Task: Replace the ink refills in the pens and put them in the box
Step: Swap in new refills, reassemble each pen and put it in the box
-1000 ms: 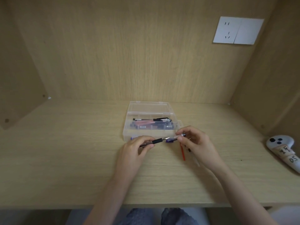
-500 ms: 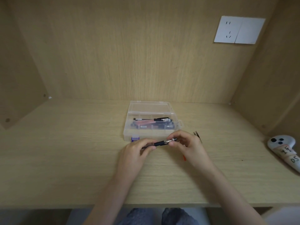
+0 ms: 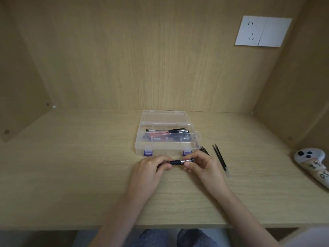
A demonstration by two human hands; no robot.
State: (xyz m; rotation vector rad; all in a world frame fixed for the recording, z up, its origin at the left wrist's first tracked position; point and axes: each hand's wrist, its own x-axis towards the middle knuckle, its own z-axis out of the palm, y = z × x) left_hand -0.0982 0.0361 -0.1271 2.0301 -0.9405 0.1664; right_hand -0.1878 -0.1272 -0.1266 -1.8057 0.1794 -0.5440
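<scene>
A black pen (image 3: 179, 161) with a clear barrel end lies level between both hands, just in front of the box. My left hand (image 3: 151, 168) pinches its black grip end. My right hand (image 3: 203, 164) pinches the clear barrel end. The clear plastic box (image 3: 142, 145) with purple latches stands open behind the hands and holds several pens and red refills. Two dark refills (image 3: 220, 160) lie on the desk to the right of my right hand. More dark pen parts (image 3: 204, 150) show just behind that hand.
A white controller (image 3: 313, 166) with paper labels lies at the desk's right edge. Wooden walls close in the desk on the left, back and right. A white wall socket (image 3: 262, 31) is mounted on the back wall, upper right.
Both hands have drawn closer together along the pen, shortening the visible part. The red refill under my right hand is no longer seen; the dark refills on the right have come into view.
</scene>
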